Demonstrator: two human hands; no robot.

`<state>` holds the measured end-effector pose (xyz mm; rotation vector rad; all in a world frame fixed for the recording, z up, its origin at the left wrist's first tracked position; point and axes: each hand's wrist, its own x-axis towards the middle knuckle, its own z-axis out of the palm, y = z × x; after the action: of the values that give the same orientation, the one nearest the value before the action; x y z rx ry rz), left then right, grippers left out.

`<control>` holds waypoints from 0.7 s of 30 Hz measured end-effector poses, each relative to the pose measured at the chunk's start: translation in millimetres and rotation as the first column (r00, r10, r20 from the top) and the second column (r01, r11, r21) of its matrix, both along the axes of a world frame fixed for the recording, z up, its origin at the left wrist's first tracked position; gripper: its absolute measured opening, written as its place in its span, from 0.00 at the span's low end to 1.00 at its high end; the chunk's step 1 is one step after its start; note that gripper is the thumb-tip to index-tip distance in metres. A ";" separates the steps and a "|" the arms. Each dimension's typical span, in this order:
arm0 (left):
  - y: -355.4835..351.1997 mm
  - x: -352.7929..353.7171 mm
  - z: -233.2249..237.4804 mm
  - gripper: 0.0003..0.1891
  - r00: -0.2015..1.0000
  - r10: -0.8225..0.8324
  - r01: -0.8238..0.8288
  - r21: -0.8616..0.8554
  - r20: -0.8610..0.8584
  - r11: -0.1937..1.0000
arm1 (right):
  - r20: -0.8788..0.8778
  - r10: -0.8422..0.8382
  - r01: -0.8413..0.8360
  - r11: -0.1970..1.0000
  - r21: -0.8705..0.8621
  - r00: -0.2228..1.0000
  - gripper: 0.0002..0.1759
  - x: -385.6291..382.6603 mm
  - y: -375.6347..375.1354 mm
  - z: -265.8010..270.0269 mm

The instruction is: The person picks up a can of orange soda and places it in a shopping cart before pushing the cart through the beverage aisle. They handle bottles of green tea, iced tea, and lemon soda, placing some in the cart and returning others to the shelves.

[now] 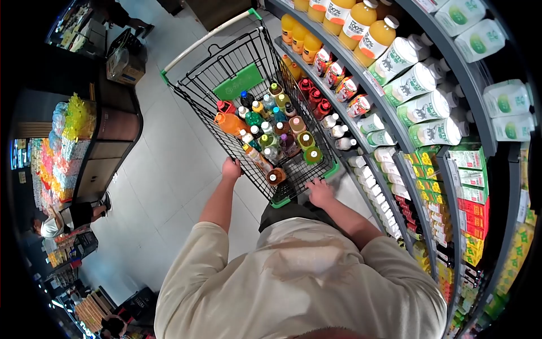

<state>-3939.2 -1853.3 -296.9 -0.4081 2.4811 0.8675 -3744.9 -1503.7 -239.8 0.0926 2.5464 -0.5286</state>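
In front of me stands a wire shopping cart (195, 85) with green corner pieces, its pale handle bar at the far end. Many drink bottles stand in its near part, among them an orange bottle (228, 122), a dark blue-capped bottle (247, 100) and a brown bottle (275, 177); one long bottle (257, 159) leans at the left side. My left hand (230, 168) is closed around the cart's left side wires. At the near right rim, my right hand (320, 191) has its fingers curled over the edge. Some fingertips are hidden by the basket.
A curved shelf (361, 79) runs along the right with juice bottles (375, 40), white bottles (432, 107) and packets (471, 175). At left are a display counter (107, 147), a cardboard box (125, 66) and a person (70, 219). Another person's legs (132, 22) show far off.
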 end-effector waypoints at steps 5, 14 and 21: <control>8.1 24.4 9.2 0.13 0.998 0.050 -0.050 0.028 0.027 0.998 | -0.049 -0.033 0.029 0.997 -0.065 0.998 0.21 29.3 8.5 -17.7; 14.0 11.8 12.3 0.14 0.979 0.114 -0.132 0.098 0.170 0.986 | -0.098 -0.036 0.022 0.988 -0.150 0.995 0.22 31.9 18.2 -17.4; 15.4 9.6 25.8 0.15 0.952 0.049 -0.120 0.220 0.302 0.968 | -0.068 -0.077 0.073 0.996 -0.053 0.995 0.20 25.8 11.3 -19.9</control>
<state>-3929.6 -1837.8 -271.1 -0.5229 2.0727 1.0414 -3719.1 -1492.4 -259.7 0.1549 2.6036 -0.6356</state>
